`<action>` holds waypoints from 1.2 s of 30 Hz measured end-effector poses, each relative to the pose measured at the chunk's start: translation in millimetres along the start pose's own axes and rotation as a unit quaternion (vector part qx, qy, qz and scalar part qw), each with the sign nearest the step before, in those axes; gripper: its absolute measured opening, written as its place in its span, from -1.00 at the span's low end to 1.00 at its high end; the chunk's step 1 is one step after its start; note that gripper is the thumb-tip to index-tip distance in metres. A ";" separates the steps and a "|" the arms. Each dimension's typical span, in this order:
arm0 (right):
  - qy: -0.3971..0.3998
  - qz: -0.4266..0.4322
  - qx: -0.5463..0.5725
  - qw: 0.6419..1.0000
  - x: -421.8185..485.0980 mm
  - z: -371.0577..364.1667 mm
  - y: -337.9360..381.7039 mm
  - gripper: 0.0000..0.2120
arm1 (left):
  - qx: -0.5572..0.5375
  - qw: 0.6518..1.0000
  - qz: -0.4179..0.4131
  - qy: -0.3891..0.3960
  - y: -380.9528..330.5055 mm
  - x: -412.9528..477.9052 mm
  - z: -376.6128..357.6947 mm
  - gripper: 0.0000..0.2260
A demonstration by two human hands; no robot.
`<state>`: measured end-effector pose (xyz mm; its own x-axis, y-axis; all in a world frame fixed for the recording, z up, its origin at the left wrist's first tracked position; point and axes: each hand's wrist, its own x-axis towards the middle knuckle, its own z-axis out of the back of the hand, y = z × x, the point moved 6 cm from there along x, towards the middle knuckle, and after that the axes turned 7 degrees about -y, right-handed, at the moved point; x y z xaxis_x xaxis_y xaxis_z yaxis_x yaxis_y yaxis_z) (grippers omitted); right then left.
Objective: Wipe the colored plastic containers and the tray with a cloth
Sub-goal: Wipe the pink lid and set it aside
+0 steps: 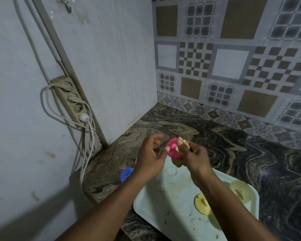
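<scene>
My left hand [150, 156] holds a small pink plastic container [173, 150] by its edge, above the far end of the tray. My right hand [193, 156] presses a yellowish cloth [184, 145] against the pink container's right side. The pale green tray [165, 204] lies on the counter under my arms, with stains and crumbs on it. Two yellow containers [202, 204] [241, 189] sit on the tray's right part, partly hidden by my right forearm. A blue container [126, 173] rests on the counter left of the tray, behind my left wrist.
The marbled dark countertop [233, 145] stretches right and back to the patterned tiled wall [233, 66]. A power strip [71, 100] with plugged white cables [87, 150] hangs on the left wall, close to the counter's corner.
</scene>
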<state>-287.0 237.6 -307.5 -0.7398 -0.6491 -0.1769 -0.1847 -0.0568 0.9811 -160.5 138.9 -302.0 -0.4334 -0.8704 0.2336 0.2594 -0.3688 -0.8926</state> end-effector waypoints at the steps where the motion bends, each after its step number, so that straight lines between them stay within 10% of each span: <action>1: -0.003 0.005 -0.021 1.000 2.2 1.3 0.8 -0.64 | 0.005 0.999 -0.048 0.005 -6.0 -2.1 0.2 -0.72; 9: -0.030 -0.117 0.006 0.993 12.4 -13.3 -21.6 -0.53 | 0.035 0.998 -0.026 -0.034 5.2 -4.2 10.0 -0.94; 12: -0.002 -0.236 0.173 0.956 10.6 -24.0 -32.0 -0.66 | -0.008 0.996 0.068 -0.059 22.6 -3.6 23.9 -0.91; 19: 0.045 -0.307 0.292 0.905 13.0 -51.9 -46.2 -0.28 | -0.245 0.927 0.273 -0.072 78.8 13.9 48.6 -0.86; 23: 0.100 -0.244 0.159 0.951 17.0 -68.7 -38.6 -0.82 | -0.076 0.981 0.171 -0.061 94.5 37.5 74.0 -0.94; 28: 0.026 -0.183 -0.026 0.982 29.4 -63.8 -35.3 -0.80 | 0.151 0.988 0.035 0.029 97.4 47.4 70.6 -0.94; 36: 0.020 -0.178 0.014 0.984 26.5 -67.9 -64.7 -0.78 | 0.213 0.965 -0.056 0.141 129.1 51.1 46.5 -0.89</action>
<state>-250.7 172.6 -370.4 -0.5991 -0.6206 -0.5060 -0.4459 -0.2663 0.8546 -109.0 31.6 -387.3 -0.6815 -0.7162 0.1506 0.5028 -0.6077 -0.6148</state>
